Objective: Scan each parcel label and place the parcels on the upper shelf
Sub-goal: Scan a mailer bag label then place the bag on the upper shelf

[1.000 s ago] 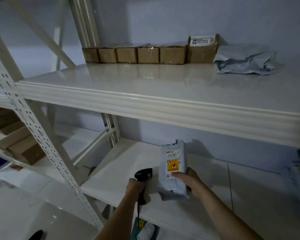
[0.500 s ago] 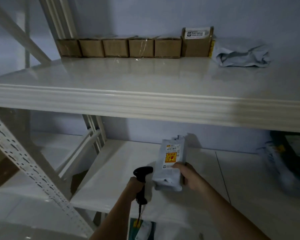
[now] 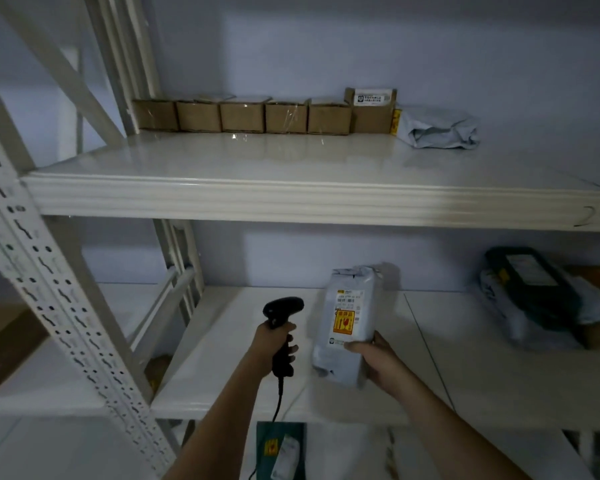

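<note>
The right hand [image 3: 378, 358] grips a grey plastic parcel [image 3: 347, 323] by its lower right edge, thumb across the front and fingers wrapped behind, holding it upright over the lower shelf [image 3: 465, 375] with its printed label [image 3: 349, 303] and an orange-yellow sticker [image 3: 343, 322] facing the camera. The left hand [image 3: 274, 344] is closed around the handle of a black barcode scanner [image 3: 282, 327], whose head sits just left of the parcel and points toward it; a black cable [image 3: 278, 403] hangs from the base of the handle. The scanner and parcel are near each other but apart. On the upper shelf [image 3: 291, 199], along the back wall, stands a row of small brown cardboard boxes [image 3: 243, 116], with a taller brown box [image 3: 373, 110] bearing a white label at the right end of the row, and a crumpled grey mailer bag [image 3: 439, 128] lying just beside that box. At the right end of the lower shelf lies a heap of further parcels [image 3: 541, 299], one in dark wrapping on top of pale bags. A white perforated upright [image 3: 52, 289] of the rack crosses the left of the view, and below the lower shelf a dark green packet [image 3: 281, 448] is partly visible.
</note>
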### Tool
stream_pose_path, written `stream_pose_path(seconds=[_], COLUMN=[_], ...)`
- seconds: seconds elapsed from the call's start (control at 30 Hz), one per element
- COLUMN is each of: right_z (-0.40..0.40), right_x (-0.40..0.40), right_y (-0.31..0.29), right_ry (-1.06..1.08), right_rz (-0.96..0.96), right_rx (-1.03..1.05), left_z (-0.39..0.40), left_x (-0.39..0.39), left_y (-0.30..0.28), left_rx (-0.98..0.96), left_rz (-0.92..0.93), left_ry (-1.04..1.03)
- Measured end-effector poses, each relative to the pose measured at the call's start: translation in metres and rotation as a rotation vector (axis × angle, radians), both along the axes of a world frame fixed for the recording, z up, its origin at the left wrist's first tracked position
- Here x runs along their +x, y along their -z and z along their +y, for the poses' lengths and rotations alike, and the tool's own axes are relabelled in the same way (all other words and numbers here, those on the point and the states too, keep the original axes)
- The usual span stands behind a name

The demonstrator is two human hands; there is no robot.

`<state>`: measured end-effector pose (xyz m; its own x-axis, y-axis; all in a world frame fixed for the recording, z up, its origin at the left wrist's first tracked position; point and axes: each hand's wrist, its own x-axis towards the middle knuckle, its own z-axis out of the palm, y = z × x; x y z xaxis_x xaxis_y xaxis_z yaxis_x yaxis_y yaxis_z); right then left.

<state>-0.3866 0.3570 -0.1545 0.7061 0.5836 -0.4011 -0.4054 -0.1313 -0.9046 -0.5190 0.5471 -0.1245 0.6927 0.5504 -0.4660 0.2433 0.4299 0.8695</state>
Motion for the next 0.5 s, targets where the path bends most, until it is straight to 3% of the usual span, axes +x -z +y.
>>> stream_pose_path(seconds=[0.3,0.5], right_z=[-0.012,-0.016], right_x=[-0.009,-0.008], right_y=[-0.015,-0.015], right_ry=[0.098,0.13], right_rz=[-0.088,-0.122], right_rx=[0.072,0.071], left_z=[-0.051,-0.068], left_x=[0.008,0.012], left_y=[-0.061,-0.076], left_rx=[0.284,0.337], left_rz=[-0.021,-0.017], left_ry=[0.125,0.147])
